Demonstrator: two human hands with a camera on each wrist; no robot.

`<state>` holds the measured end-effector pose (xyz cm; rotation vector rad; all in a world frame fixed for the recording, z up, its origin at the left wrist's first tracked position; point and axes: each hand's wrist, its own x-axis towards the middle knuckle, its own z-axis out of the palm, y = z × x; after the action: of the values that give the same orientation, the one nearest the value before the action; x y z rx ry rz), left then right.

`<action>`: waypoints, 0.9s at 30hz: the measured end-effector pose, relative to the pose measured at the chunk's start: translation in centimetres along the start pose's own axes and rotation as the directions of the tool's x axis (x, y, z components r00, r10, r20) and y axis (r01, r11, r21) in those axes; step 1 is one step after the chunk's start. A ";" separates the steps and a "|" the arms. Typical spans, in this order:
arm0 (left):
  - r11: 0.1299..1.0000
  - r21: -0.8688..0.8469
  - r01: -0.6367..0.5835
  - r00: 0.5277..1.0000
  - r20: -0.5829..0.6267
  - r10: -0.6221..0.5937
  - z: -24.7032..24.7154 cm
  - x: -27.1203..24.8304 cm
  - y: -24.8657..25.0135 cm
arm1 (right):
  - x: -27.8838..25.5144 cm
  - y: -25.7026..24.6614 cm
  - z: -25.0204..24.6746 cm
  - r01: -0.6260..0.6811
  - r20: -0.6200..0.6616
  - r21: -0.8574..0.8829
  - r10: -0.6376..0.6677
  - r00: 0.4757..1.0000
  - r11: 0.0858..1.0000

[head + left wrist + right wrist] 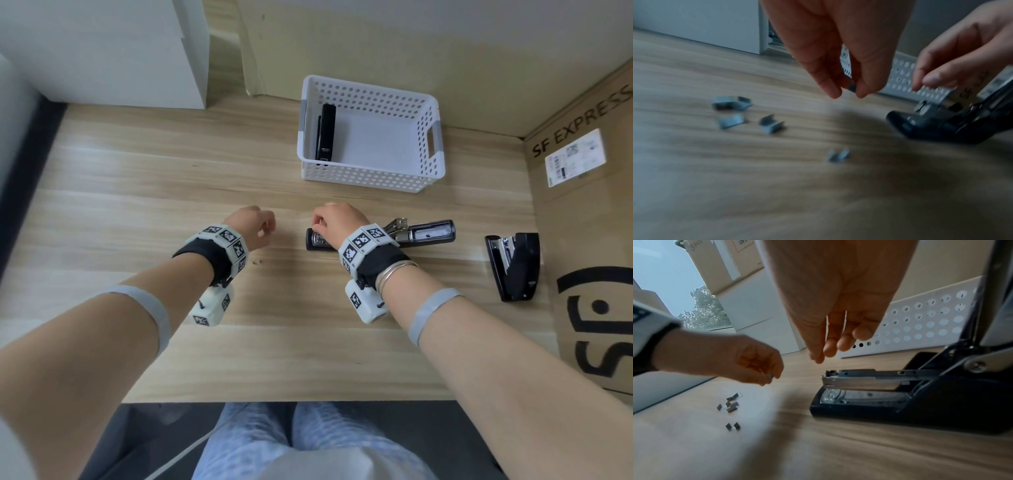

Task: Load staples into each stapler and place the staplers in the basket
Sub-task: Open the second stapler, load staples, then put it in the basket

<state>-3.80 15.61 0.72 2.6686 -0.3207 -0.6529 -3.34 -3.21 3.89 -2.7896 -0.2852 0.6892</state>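
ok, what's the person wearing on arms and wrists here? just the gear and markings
Bare forearms, no sleeves. Each wrist has a black strap ringed with white cubes printed with black-and-white square markers, left wrist band, right wrist band, plus a white marker-printed camera block below. A grey band circles each forearm. Thin silver bangles on the right only.

Three staplers, one basket, five staple clips, two hands

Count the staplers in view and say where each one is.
3. One stapler lies in the white basket; one open stapler lies on the table by the right hand; one lies beside the cardboard box.
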 end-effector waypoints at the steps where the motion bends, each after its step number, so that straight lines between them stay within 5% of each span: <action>1: 0.999 -0.039 -0.023 1.000 -0.022 0.022 -0.2 0.4 0.8 | 0.1 0.0 0.0 0.015 -0.003 0.017 -0.015 1.000 1.000; 6: 0.953 -0.284 -0.104 0.990 -0.124 0.071 -0.6 2.2 4.2 | 0.7 0.5 -0.4 0.035 0.037 0.119 -0.039 0.999 0.992; 11: 0.847 -0.529 -0.058 0.992 -0.124 -0.010 -0.4 3.0 5.1 | 0.2 1.6 -0.3 0.010 -0.038 0.290 0.001 0.999 0.957; 19: 0.769 -0.640 0.004 0.998 -0.048 -0.045 0.3 3.9 5.7 | -0.1 2.4 0.2 0.031 -0.153 0.516 0.057 0.987 0.856; 27: 0.840 -0.542 0.016 1.000 0.016 -0.008 0.7 3.9 5.8 | -0.4 2.4 -0.4 -0.004 -0.085 0.292 0.030 0.996 0.957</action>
<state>-1.49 8.98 0.99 2.1201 -0.0967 -0.6494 -3.21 -5.70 3.68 -2.5338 -0.1302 0.5588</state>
